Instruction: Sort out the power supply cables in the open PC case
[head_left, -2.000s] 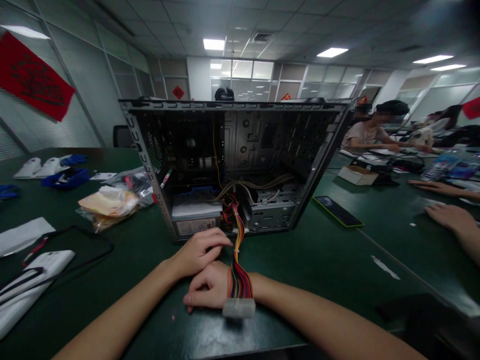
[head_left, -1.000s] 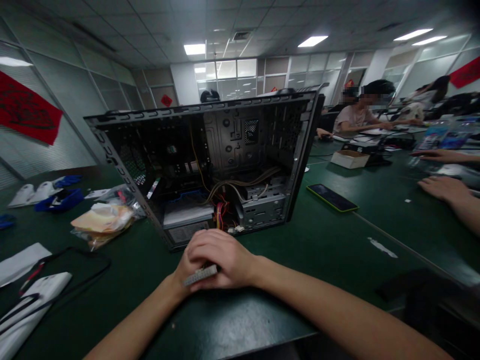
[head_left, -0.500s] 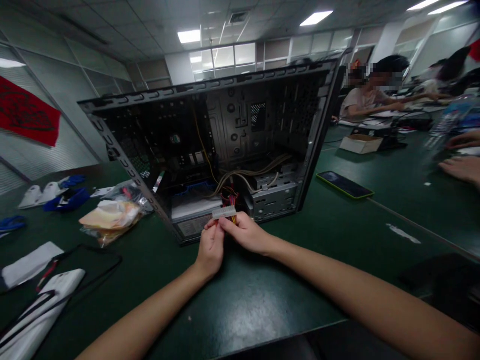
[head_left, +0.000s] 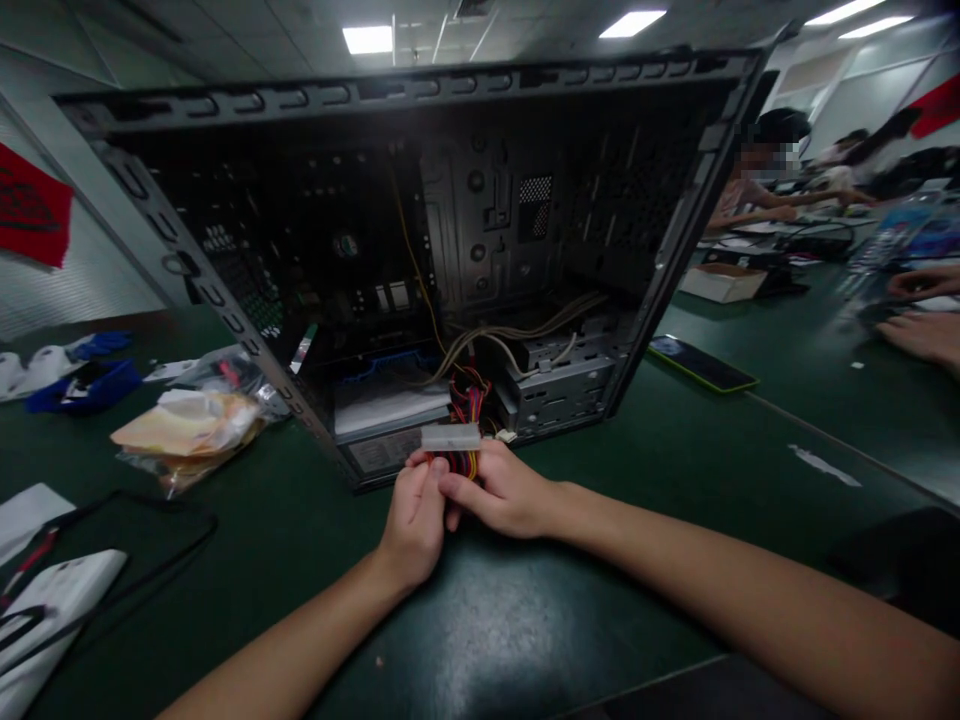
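Note:
An open computer case [head_left: 405,85] stands on the green table with its inside facing me. Just in front of its lower edge, both hands hold a wide white power connector [head_left: 450,438] with a bundle of red, yellow and black wires beneath it. My left hand [head_left: 414,520] is closed around the wires below the connector's left part. My right hand [head_left: 517,490] pinches from the right, its thumb meeting the left thumb. Inside the case, the wire bundle [head_left: 469,395] runs down beside the power supply [head_left: 390,450]. The metal drive cage [head_left: 566,395] sits to the right.
On the left lie a plastic bag [head_left: 184,430], a blue tray [head_left: 82,388], a white power strip [head_left: 64,620] and its black cable. To the right are a phone [head_left: 703,363], a white box [head_left: 724,282] and another person's hands [head_left: 926,315].
The case appears larger and nearer in view. Both hands still grip the connector; the right thumb has slid lower, and more of the coloured wires show below it.

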